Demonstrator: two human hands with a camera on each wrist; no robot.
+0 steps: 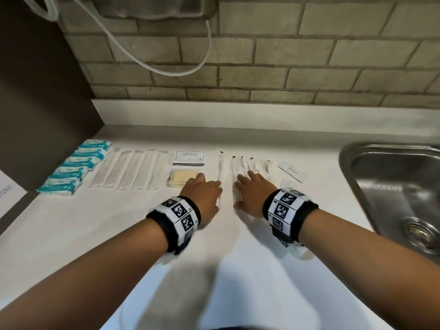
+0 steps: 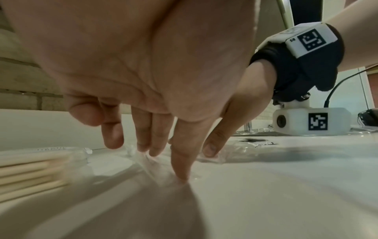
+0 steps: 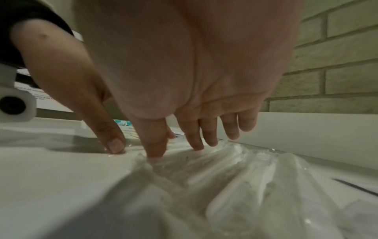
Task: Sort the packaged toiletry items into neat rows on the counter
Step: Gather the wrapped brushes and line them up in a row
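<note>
My left hand (image 1: 205, 190) lies with straight fingers on a single clear-wrapped toothbrush (image 1: 221, 166) in the middle of the white counter (image 1: 238, 246). In the left wrist view its fingers (image 2: 181, 169) press the wrapper (image 2: 155, 168) down. My right hand (image 1: 250, 188) rests flat on a loose bunch of clear-wrapped toothbrushes (image 1: 258, 164); the right wrist view has its fingertips (image 3: 155, 150) pushing into the crinkled plastic (image 3: 225, 174). To the left are rows of teal packets (image 1: 71, 167), long clear-wrapped combs (image 1: 129, 171), shampoo sachets (image 1: 189, 157) and a beige packet stack (image 1: 179, 178).
A white toothpaste box (image 1: 293, 172) lies slanted just right of the toothbrush bunch. A steel sink (image 1: 392, 186) sits at the right edge. A brick wall (image 1: 262, 55) and a white upstand close the back; a dark panel (image 1: 35, 103) bounds the left.
</note>
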